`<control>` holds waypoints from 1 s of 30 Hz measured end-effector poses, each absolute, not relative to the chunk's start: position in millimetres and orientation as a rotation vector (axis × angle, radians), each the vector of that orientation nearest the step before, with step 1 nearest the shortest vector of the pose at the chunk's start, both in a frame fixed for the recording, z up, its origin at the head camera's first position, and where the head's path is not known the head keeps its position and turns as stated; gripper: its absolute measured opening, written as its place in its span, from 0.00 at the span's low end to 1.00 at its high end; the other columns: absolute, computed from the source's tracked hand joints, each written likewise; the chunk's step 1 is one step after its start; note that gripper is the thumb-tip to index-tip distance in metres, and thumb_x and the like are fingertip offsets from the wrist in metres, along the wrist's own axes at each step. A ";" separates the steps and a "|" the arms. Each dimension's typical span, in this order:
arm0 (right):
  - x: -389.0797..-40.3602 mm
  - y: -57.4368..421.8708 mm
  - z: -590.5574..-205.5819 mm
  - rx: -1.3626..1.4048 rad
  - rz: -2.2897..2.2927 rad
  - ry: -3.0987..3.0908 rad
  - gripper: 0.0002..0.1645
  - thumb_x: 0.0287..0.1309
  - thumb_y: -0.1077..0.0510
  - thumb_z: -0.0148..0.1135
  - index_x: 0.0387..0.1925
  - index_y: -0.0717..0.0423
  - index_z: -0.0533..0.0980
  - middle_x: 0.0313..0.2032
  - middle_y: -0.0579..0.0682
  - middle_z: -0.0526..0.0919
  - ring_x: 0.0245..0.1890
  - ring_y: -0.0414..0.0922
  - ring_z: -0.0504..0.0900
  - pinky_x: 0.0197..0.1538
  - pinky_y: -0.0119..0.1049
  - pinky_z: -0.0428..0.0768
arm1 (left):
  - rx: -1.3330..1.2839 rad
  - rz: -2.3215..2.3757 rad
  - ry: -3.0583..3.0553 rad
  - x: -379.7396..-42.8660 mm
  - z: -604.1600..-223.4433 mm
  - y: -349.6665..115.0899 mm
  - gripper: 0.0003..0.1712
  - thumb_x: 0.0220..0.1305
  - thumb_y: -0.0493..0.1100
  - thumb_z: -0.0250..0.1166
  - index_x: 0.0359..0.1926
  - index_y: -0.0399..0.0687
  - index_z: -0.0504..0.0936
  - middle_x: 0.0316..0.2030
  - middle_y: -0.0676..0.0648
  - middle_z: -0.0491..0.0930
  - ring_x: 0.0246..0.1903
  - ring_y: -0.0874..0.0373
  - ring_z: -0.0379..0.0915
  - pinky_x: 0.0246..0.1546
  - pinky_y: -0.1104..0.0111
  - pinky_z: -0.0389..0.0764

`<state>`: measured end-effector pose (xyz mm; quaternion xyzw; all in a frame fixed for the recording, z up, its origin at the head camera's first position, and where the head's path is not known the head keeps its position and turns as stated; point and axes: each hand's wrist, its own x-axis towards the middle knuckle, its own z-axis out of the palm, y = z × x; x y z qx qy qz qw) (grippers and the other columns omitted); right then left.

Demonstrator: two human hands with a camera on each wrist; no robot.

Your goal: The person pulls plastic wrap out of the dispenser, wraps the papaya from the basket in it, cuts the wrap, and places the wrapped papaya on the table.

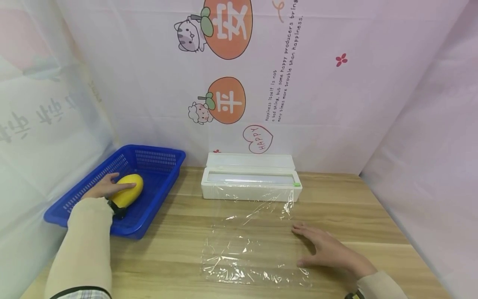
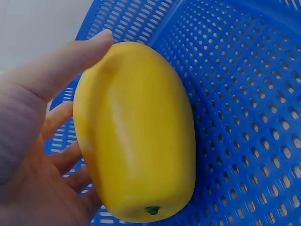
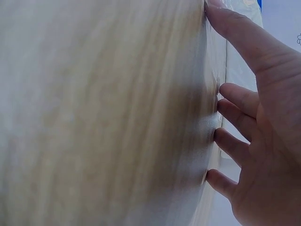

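In the blue basket, a smooth yellow oval fruit (image 2: 141, 127) with a small green stem end lies in the grasp of my left hand (image 2: 42, 122). The thumb lies along one side and the fingers reach behind the other, their tips partly hidden. A sheet of clear cling film (image 1: 246, 257) stretches over the table from the white cling film box (image 1: 250, 192), whose lid stands up. At the film's right edge my right hand (image 1: 325, 249) rests with fingers spread, fingertips on the tabletop in the right wrist view.
The blue plastic basket (image 1: 160, 199) stands at the left, near the fabric wall. A green slider (image 1: 296, 184) sits at the right end of the box. Printed white cloth (image 1: 317, 91) closes off the back and sides of the wooden table (image 1: 160, 265).
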<state>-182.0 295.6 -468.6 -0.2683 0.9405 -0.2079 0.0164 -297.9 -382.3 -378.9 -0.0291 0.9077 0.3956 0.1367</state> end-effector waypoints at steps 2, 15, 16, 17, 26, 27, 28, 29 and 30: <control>-181.6 295.7 -469.3 -0.836 -0.648 2.924 0.58 0.43 0.24 0.70 0.70 0.50 0.69 0.70 0.58 0.67 0.69 0.61 0.65 0.63 0.73 0.59 | -0.087 1.131 2.617 -297.1 -380.6 -382.8 0.65 0.67 0.63 0.62 0.73 0.22 0.29 0.69 0.15 0.34 0.68 0.20 0.40 0.65 0.35 0.56; -181.0 296.2 -466.5 -0.847 -0.672 2.904 0.57 0.44 0.25 0.69 0.70 0.52 0.69 0.70 0.60 0.66 0.69 0.63 0.64 0.62 0.74 0.58 | -0.083 0.973 2.653 -300.8 -385.6 -385.2 0.66 0.63 0.67 0.64 0.73 0.21 0.39 0.68 0.16 0.42 0.65 0.20 0.47 0.61 0.33 0.62; -181.1 296.1 -466.2 -0.848 -0.673 2.902 0.57 0.44 0.25 0.69 0.70 0.52 0.69 0.70 0.60 0.66 0.69 0.63 0.64 0.62 0.74 0.58 | -0.082 0.969 2.662 -300.6 -385.2 -384.7 0.66 0.63 0.67 0.64 0.73 0.21 0.40 0.68 0.16 0.43 0.65 0.20 0.48 0.61 0.33 0.62; -181.2 296.0 -465.9 -0.849 -0.674 2.901 0.57 0.45 0.25 0.69 0.70 0.52 0.69 0.70 0.60 0.66 0.69 0.63 0.64 0.62 0.74 0.58 | -0.082 0.966 2.670 -300.3 -384.7 -384.0 0.65 0.62 0.67 0.64 0.73 0.21 0.41 0.68 0.16 0.44 0.64 0.20 0.49 0.60 0.34 0.63; -182.1 295.1 -465.7 -0.841 -0.661 2.891 0.57 0.45 0.25 0.69 0.70 0.53 0.69 0.71 0.59 0.66 0.69 0.63 0.64 0.64 0.72 0.58 | -0.009 0.969 2.726 -300.5 -380.4 -378.1 0.62 0.64 0.66 0.64 0.73 0.22 0.45 0.69 0.18 0.49 0.64 0.23 0.54 0.60 0.34 0.64; -182.3 295.1 -465.7 -0.840 -0.657 2.892 0.57 0.45 0.25 0.69 0.70 0.53 0.69 0.71 0.59 0.66 0.69 0.63 0.64 0.64 0.72 0.58 | -0.001 0.975 2.729 -300.8 -379.9 -378.0 0.63 0.64 0.66 0.64 0.74 0.22 0.44 0.69 0.19 0.49 0.64 0.24 0.54 0.60 0.34 0.64; -182.5 295.2 -465.7 -0.838 -0.656 2.892 0.58 0.45 0.25 0.69 0.70 0.53 0.69 0.71 0.59 0.66 0.69 0.63 0.64 0.64 0.72 0.58 | 0.009 0.981 2.734 -301.4 -379.3 -378.0 0.63 0.64 0.66 0.65 0.74 0.23 0.44 0.69 0.19 0.49 0.64 0.25 0.54 0.60 0.34 0.64; -182.7 295.2 -465.8 -0.837 -0.652 2.893 0.58 0.45 0.25 0.69 0.70 0.53 0.69 0.71 0.59 0.66 0.69 0.63 0.64 0.64 0.73 0.58 | 0.019 0.978 2.744 -302.0 -378.6 -377.8 0.63 0.63 0.67 0.64 0.74 0.23 0.45 0.69 0.19 0.50 0.63 0.26 0.56 0.60 0.35 0.64; -182.7 295.2 -465.9 -0.836 -0.651 2.892 0.58 0.44 0.25 0.69 0.70 0.53 0.69 0.71 0.59 0.66 0.69 0.63 0.64 0.64 0.73 0.58 | 0.026 0.975 2.754 -302.8 -378.1 -378.0 0.63 0.64 0.67 0.64 0.74 0.23 0.45 0.68 0.19 0.50 0.62 0.26 0.57 0.59 0.35 0.65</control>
